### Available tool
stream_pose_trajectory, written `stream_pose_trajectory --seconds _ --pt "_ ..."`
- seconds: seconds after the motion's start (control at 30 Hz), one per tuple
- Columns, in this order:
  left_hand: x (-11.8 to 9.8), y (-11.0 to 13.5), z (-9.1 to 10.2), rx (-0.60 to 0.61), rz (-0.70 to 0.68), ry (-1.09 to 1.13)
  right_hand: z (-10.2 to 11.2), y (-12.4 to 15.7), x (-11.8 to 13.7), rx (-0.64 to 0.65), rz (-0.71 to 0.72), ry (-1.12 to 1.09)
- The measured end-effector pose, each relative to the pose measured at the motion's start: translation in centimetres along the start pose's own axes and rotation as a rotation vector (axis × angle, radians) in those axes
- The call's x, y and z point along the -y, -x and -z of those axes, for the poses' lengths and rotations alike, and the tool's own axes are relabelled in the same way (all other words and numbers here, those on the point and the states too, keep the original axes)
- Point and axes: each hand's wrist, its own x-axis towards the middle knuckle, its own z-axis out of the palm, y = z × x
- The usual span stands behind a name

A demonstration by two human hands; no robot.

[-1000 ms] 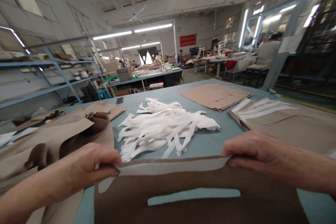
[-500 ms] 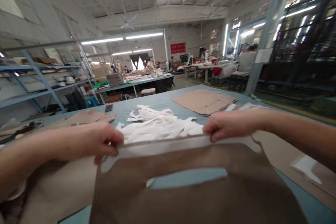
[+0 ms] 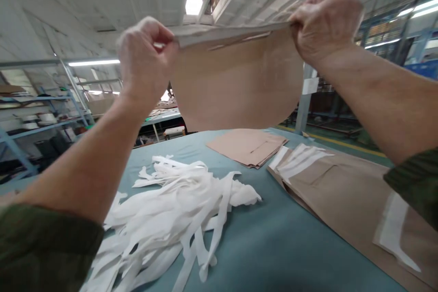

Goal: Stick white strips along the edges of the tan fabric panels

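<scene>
My left hand (image 3: 145, 57) and my right hand (image 3: 325, 25) pinch the two upper corners of a brown fabric panel (image 3: 237, 84). Stretched between them at head height, the panel hangs above the table with its lower edge rounded. A pale strip (image 3: 212, 34) runs along its top edge, and a narrow slit shows just beneath. Below my hands, a tangled heap of white fabric strips (image 3: 174, 212) lies on the blue-green table (image 3: 267, 237).
Tan cut panels (image 3: 244, 143) are stacked toward the far side of the table. Larger brown panels (image 3: 342, 191) with white strips on them lie at the right. Beyond the table stand a metal post (image 3: 303, 109) and, at left, blue shelving (image 3: 65, 118).
Both hands have lifted the brown panel from low over the table to head height. The white heap and more of the table now show beneath it. My view has tilted and shifted.
</scene>
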Motion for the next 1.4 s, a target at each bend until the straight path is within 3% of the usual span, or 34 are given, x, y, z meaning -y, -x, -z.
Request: stream_pose_trajectory --seconds 0.17,0.27,0.43,0.6,0.7,0.83,0.97,1.07,1.17,1.3,1.4 --pt "-1.7 12.4 -4.5 0.083 -0.133 0.216 -3.9 9.6 -3.3 0.126 -0.096 -0.047" --pt "-1.6 18.8 -6.0 0.31 -0.116 0.321 -6.1 15.7 -4.5 0.221 -0.081 -0.113" --pt "0.4 25.1 -7.5 0.616 0.056 0.288 -9.6 23.3 -5.7 0.534 0.023 -0.283" --pt "1.2 30.5 -10.2 0.901 0.035 0.236 -13.6 29.2 -5.5 0.869 0.173 -0.353" --pt "0.9 31.8 -13.0 1.026 0.059 0.174 -16.5 29.8 -5.0 0.992 0.166 -0.297" --pt "1.4 28.7 -18.1 1.058 0.149 0.116 -20.8 24.9 -4.1 0.983 0.112 -0.209" --pt "3.1 22.1 -21.8 0.822 0.274 0.077 -23.6 17.5 -3.6 0.758 0.093 -0.187" --pt "3.9 19.4 -22.5 0.572 0.275 0.118 -23.7 15.4 -4.1 0.486 0.053 -0.163" --pt "3.7 21.6 -22.3 0.518 0.209 0.207 -22.8 18.6 -5.7 0.375 0.071 -0.144" --pt "3.2 29.2 -23.3 0.702 0.129 0.288 -22.3 26.1 -8.6 0.483 0.139 -0.105" --pt "3.3 32.9 -25.0 0.837 0.131 0.269 -23.1 29.4 -10.0 0.603 0.161 -0.061"
